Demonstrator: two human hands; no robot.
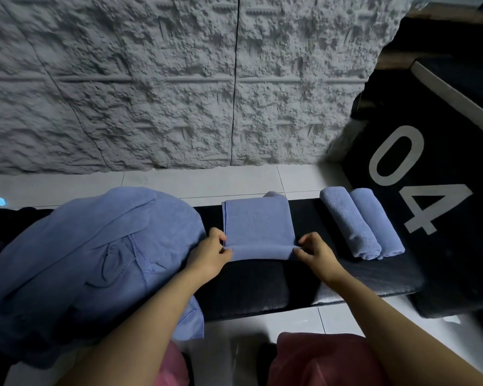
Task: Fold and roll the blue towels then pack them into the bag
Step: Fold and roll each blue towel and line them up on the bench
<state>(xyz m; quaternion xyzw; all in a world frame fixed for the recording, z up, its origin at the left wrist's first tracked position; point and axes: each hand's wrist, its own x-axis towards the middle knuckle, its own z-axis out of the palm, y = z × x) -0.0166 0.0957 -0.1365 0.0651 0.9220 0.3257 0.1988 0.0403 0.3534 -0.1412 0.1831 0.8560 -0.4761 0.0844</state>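
A folded blue towel [258,224] lies as a narrow strip across the black padded bench [251,288], its near end turned over into a short roll. My left hand [211,253] pinches the left end of that roll, and my right hand [315,253] pinches the right end. Two rolled blue towels [360,222] lie side by side on the bench to the right. A loose heap of blue towels [95,260] covers the left of the bench. No bag can be made out.
A large black object with a white "04" [418,179] stands at the right end of the bench. A rough grey stone-pattern wall [179,79] rises behind. White floor tiles [195,182] run under and around the bench. My knees in pink cloth [318,360] show below.
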